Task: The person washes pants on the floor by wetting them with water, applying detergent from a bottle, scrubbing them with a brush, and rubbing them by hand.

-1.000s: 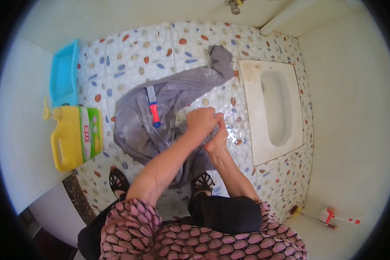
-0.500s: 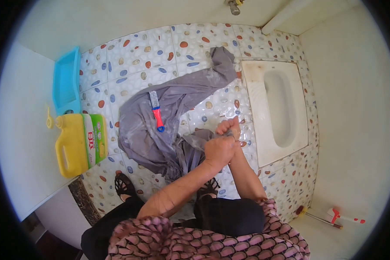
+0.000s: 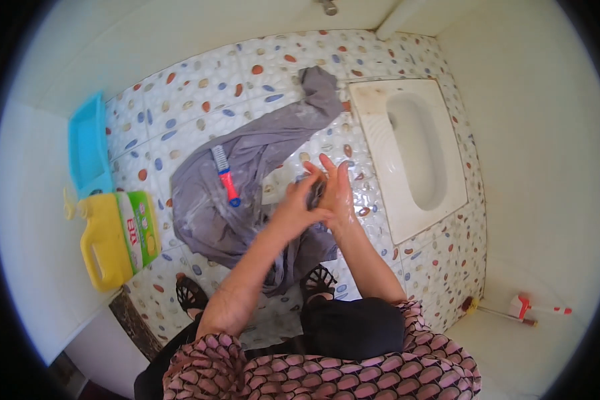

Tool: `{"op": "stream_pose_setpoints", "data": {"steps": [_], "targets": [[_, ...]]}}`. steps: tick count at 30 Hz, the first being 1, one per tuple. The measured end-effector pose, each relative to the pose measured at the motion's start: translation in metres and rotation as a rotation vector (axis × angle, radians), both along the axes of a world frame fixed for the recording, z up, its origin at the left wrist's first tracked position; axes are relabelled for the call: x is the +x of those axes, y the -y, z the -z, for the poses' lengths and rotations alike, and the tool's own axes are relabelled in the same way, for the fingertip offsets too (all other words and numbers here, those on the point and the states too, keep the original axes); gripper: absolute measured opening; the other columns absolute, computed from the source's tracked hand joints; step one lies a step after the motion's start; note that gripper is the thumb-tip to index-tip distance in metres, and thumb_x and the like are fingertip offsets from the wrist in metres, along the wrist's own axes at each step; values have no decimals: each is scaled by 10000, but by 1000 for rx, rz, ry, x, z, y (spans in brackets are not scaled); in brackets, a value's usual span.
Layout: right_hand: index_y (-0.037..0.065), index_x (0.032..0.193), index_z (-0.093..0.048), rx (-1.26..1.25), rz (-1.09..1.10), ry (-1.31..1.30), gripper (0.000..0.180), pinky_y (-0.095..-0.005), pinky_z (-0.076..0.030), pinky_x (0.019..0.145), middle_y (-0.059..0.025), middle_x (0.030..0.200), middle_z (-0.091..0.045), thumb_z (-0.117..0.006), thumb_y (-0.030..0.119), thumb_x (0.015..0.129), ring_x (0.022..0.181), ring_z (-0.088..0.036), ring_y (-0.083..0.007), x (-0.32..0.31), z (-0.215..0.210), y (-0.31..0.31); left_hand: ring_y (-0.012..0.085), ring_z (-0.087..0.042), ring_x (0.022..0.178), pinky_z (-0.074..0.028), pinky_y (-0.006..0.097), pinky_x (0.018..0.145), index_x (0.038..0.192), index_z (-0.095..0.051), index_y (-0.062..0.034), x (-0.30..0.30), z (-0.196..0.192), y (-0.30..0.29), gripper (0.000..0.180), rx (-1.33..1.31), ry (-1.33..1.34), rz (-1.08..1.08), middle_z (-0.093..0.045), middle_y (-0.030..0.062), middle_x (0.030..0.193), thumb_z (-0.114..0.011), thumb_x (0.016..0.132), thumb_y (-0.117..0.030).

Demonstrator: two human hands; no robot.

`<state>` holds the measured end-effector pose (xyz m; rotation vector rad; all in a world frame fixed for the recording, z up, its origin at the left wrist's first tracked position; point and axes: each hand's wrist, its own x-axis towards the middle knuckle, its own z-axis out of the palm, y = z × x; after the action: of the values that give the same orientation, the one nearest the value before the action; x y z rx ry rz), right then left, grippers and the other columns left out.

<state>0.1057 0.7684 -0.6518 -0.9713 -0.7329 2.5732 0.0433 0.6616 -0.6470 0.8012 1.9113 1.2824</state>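
A wet grey garment (image 3: 215, 183) lies spread and crumpled across the pebble-patterned floor, with one long part stretching up to the right. On it rests a scrubbing brush (image 3: 225, 175) with pale bristles and a red handle tipped in blue. My left hand (image 3: 296, 208) curls around a dark grey bunch that looks like part of the garment. Against that bunch lies my right hand (image 3: 339, 197), its palm turned up and its fingers spread. The wet palm glistens. Both hands partly hide what is between them.
At the left stand a yellow jug (image 3: 107, 243) with a green label and a blue plastic tray (image 3: 89, 143). A white squat toilet (image 3: 373, 153) is set into the floor on the right. Long-handled cleaning tools (image 3: 507, 313) lean low by the right wall.
My hands were clenched together around the cloth; now the right hand has opened and its fingers spread. The left hand has moved left a little. The whole view has shifted slightly.
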Motion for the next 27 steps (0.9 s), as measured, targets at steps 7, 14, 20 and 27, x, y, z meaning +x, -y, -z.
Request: {"op": "stream_pose_setpoints", "data": {"steps": [7, 14, 20, 27], "targets": [[-43, 1391, -222, 618, -623, -22, 858, -340, -294, 1038, -127, 1359, -387, -691, 220, 723, 1260, -347, -215, 9, 0, 57, 69, -492, 653, -418, 222, 618, 721, -504, -43, -57, -91, -8, 310, 216, -78, -292, -592, -5, 726, -785, 604, -103], [98, 1375, -333, -278, -98, -362, 673, -390, -429, 932, -101, 1241, -534, -613, 399, 843, 1140, -503, -244, -5, -18, 32, 127, -501, 746, -399, 257, 699, 684, -512, -26, -95, -96, -2, 193, 409, -162, -630, -581, 38, 813, -701, 678, -64], [125, 1137, -555, -343, 238, -167, 411, -458, -464, 851, -118, 1098, -591, -477, 462, 914, 1013, -550, -283, 0, 39, 2, 373, -520, 872, -425, 422, 820, 990, -589, -69, 66, -39, -26, 317, 143, -348, -283, -515, 138, 913, -636, 677, -48], [111, 956, -569, -256, 115, 306, 384, -363, -458, 847, -79, 975, -604, -375, 440, 913, 927, -565, -222, -13, -12, 47, 346, -627, 722, -463, 467, 629, 723, -639, -88, -39, -1, -30, 395, -428, -356, -120, -647, 137, 738, -548, 813, -462]]}}
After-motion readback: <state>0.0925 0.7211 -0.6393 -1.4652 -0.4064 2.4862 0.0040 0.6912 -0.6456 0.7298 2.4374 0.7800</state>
